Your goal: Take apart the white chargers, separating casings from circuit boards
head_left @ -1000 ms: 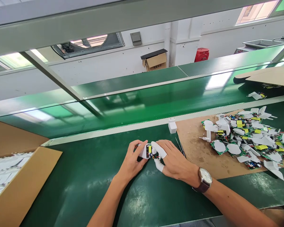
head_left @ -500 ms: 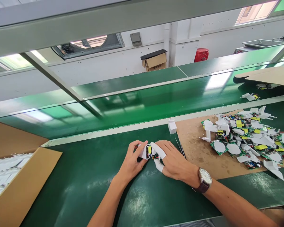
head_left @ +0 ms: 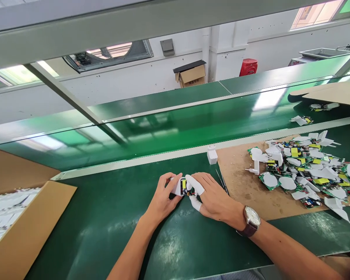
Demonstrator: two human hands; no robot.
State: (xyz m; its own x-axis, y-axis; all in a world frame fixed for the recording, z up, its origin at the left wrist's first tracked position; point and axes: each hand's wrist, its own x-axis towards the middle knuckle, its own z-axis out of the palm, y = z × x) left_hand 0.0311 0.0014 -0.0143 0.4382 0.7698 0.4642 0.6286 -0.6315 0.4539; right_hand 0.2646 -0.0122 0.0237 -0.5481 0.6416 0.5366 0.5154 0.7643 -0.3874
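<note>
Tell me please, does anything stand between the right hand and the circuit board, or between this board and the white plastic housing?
Only the white finger covers on the right hand come between it and the circuit board. Nothing visible separates the board from the white plastic housing in the left hand.
</note>
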